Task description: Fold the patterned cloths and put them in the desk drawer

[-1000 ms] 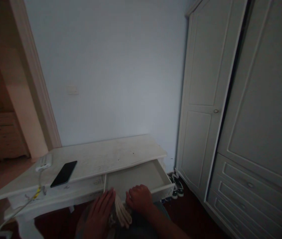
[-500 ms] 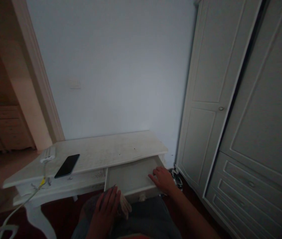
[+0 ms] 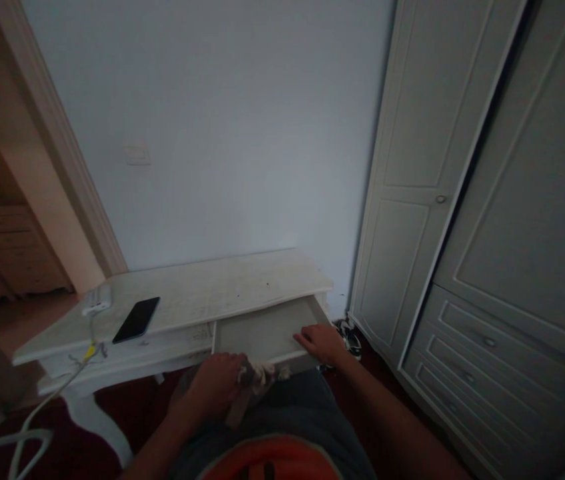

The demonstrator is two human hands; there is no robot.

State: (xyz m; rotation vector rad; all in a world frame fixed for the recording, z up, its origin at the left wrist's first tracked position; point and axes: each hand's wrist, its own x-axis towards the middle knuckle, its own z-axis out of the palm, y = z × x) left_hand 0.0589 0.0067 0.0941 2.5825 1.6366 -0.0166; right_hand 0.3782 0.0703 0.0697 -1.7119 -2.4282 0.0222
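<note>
A white drawer [image 3: 257, 333] stands pulled out of the white desk [image 3: 202, 287], and nothing shows on the visible part of its floor. My right hand [image 3: 323, 343] is at the drawer's right front corner, fingers curled over the front rim. At the drawer's left front, my left hand [image 3: 220, 380] is closed on a crumpled grey and beige cloth [image 3: 260, 375]. Part of the cloth hangs down over my lap, against the drawer front. My left fingertips are partly hidden by the cloth.
A black phone [image 3: 136, 319] lies on the desk's left part, beside a white power strip [image 3: 97, 299] whose cable [image 3: 57, 393] hangs off the front. A white wardrobe [image 3: 402, 233] stands at right. Black-and-white shoes [image 3: 350, 339] lie on the floor between.
My left hand has moved up with the cloth from my lap to the drawer front. My right fingers, spread before, now curl over the drawer's rim. The head view has tilted down slightly.
</note>
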